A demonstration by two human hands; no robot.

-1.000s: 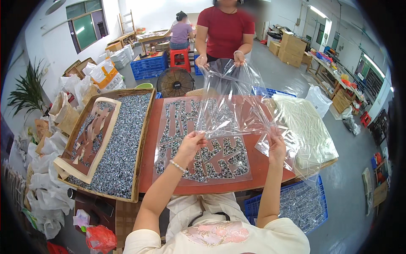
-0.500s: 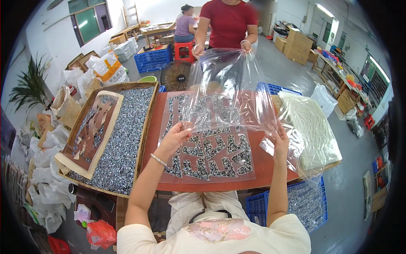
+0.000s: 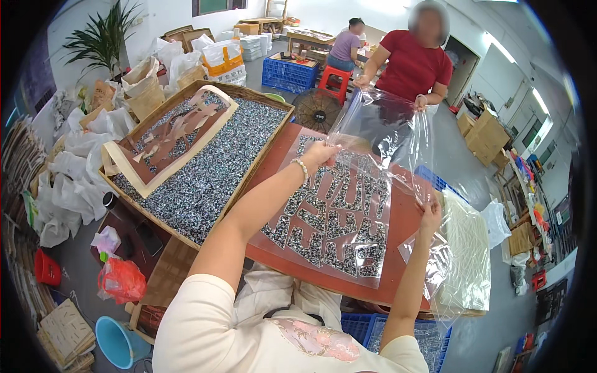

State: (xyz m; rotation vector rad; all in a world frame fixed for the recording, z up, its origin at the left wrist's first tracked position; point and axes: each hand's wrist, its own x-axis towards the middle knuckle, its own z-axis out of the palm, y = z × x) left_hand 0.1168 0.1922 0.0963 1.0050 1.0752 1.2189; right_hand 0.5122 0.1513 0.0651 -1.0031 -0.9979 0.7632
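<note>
Here we are, right of centre in the frame, with the clear film slung between two people; it slants from the upper right down toward the middle, and we cannot tell its long axis through the sag; our left hand pinches one near corner, fingers closed, while our right hand grips the other; across from us a person in a red top holds the far edge with both hands; below lies a speckled panel on the red-brown table, a shallow tray of glittering chips at its left, pale sheets at lower right; beyond, we have grey floor and white walls; now our count: four hands on one film, one panel, one tray, one black fan, one red stool, one blue bucket at lower left.
</note>
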